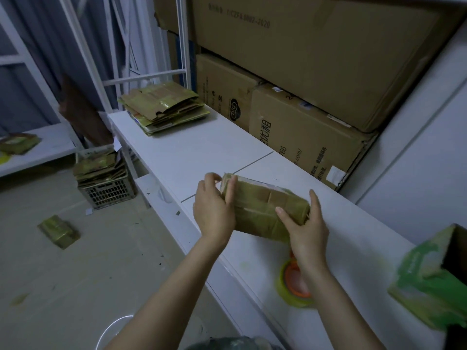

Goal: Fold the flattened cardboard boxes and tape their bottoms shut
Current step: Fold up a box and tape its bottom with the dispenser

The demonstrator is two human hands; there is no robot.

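A small brown cardboard box (262,207) is held just above the white shelf top (202,152), its folded bottom flaps facing me. My left hand (214,205) grips the box's left end, fingers curled over its top edge. My right hand (303,228) holds the right end, thumb on the flaps and fingers around the far corner. A roll of yellow-green tape with an orange core (295,284) lies on the shelf under my right forearm. A stack of flattened boxes (164,109) sits at the shelf's far end.
Large cardboard cartons (316,72) are stacked against the wall behind the shelf. A folded green-printed box (439,281) stands at the right. On the floor, a crate (106,190) holds more flattened boxes and one folded box (59,231) lies loose.
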